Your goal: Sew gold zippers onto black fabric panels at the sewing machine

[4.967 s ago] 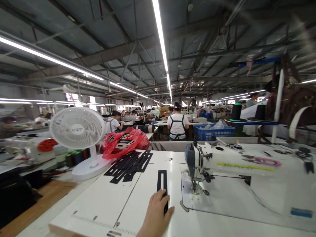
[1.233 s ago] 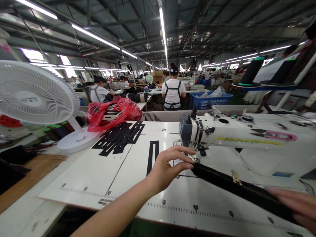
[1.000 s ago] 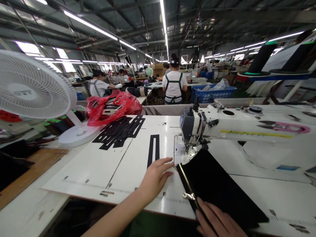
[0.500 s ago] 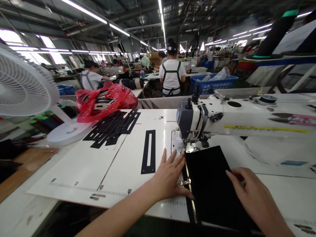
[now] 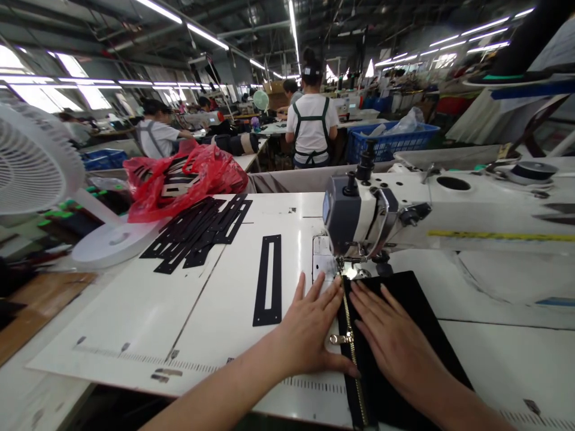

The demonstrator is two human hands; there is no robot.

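Black fabric (image 5: 431, 317) lies at the sewing machine (image 5: 359, 215), its upper edge near the needle area. Along its left side runs a gold zipper (image 5: 358, 386) with a metal pull (image 5: 340, 339). My left hand (image 5: 309, 329) rests with fingers spread at the zipper edge, the thumb across the zipper. My right hand (image 5: 395, 338) lies flat on the fabric just right of the zipper, fingers stretched toward the needle. A black slotted frame piece (image 5: 259, 287) lies left of my left hand.
A pile of black slotted pieces (image 5: 197, 230) lies at the table's back left, beside a red plastic bag (image 5: 224, 170). A white fan (image 5: 103, 236) stands farther left. Beyond the table are people (image 5: 312, 123) and a blue basket (image 5: 395, 142).
My right hand has moved left from the fabric's right edge and now lies flat beside the zipper. My left hand remains at the zipper. The camera view has shifted slightly.
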